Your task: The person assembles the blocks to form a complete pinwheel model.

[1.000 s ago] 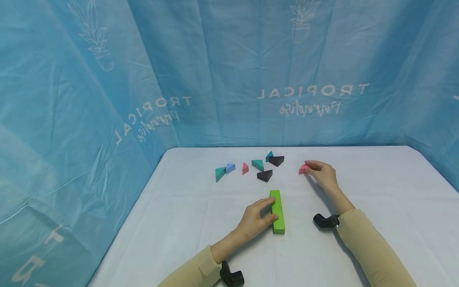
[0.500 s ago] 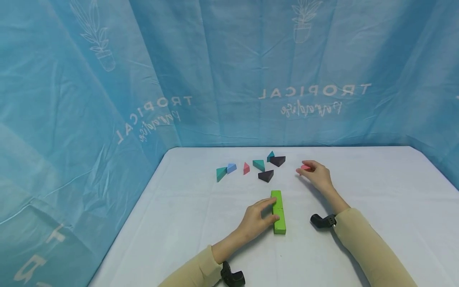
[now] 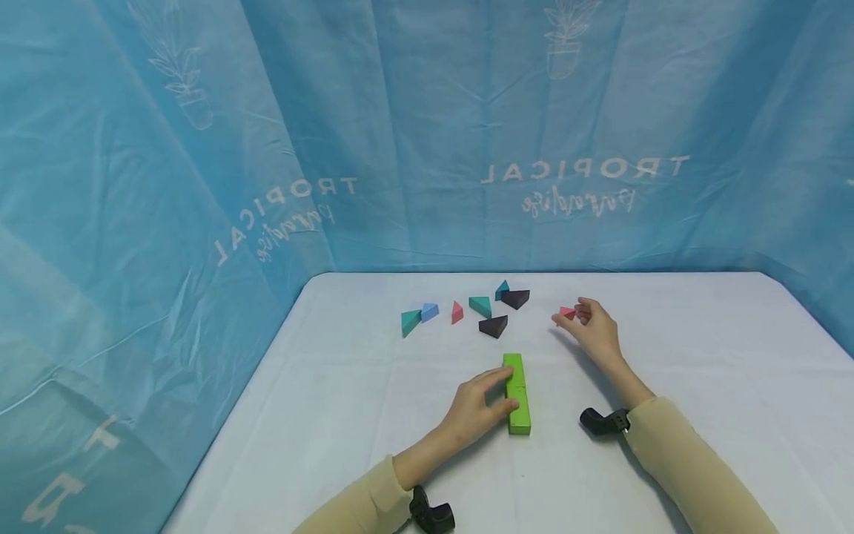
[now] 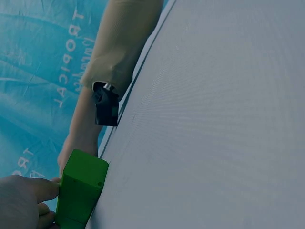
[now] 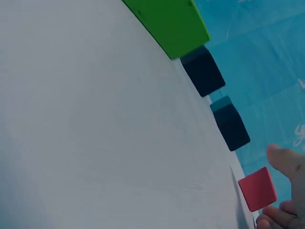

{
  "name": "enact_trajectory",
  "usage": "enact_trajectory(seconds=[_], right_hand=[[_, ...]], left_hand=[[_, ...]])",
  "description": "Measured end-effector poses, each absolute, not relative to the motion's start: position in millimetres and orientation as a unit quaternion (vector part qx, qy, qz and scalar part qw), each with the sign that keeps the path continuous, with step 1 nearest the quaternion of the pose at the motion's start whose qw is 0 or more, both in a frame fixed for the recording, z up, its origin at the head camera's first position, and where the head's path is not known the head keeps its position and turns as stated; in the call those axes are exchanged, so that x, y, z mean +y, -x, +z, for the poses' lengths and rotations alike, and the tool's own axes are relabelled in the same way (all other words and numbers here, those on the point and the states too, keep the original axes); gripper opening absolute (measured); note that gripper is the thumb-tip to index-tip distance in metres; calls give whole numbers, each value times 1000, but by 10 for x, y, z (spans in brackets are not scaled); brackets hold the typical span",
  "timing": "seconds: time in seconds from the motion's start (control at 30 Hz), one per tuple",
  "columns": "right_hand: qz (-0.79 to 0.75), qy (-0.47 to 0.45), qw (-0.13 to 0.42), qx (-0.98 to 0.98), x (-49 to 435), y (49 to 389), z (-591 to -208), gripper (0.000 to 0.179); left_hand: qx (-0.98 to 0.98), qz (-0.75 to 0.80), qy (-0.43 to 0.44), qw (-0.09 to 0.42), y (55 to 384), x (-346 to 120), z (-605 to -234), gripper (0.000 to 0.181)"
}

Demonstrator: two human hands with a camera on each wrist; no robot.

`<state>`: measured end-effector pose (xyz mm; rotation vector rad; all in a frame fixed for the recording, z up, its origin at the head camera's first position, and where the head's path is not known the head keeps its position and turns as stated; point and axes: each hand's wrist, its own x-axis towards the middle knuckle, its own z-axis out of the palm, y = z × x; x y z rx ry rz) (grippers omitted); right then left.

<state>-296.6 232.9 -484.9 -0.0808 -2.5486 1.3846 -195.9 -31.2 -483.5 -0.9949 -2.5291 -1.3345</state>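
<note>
Two green blocks (image 3: pixel 517 411) lie end to end in a row on the white table. My left hand (image 3: pixel 470 411) rests at their left side, thumb and forefinger touching them with a gap between the two digits. In the left wrist view the end of one green block (image 4: pixel 81 191) shows beside that hand. At the far right of the pieces, my right hand (image 3: pixel 596 332) has a small pink block (image 3: pixel 567 311) between its curled fingers and thumb. The right wrist view shows this pink block (image 5: pixel 258 189) against the fingertips, with the thumb tip slightly apart from it.
Left of the right hand lie two black blocks (image 3: pixel 494 326), teal triangular blocks (image 3: pixel 479 305), a blue block (image 3: pixel 430 311) and another pink block (image 3: pixel 457 312). A blue printed curtain (image 3: pixel 427 148) hangs behind the white table (image 3: pixel 320 415).
My right hand has shifted slightly left, its fingers have curled more, and the pink block's facing has turned. The left hand and green blocks stay in place.
</note>
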Motion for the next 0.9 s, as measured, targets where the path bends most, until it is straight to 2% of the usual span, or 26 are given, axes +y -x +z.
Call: enact_trajectory(seconds=[0.3,0.57,0.9], right_hand=[[498,18,127,-858,2194,2960,-4871,71],[480,-32,133,-867,2192,3024,-4851,50],[487,-54,112,-864,2213,3005,-4872,54]], left_hand=[[-832,-447,324,55,1968,-346,-4831,50],[-834,-443,325,58,1952,-318,-4839,50],[-832,-442,329,62,1960,-324,-4849,49]])
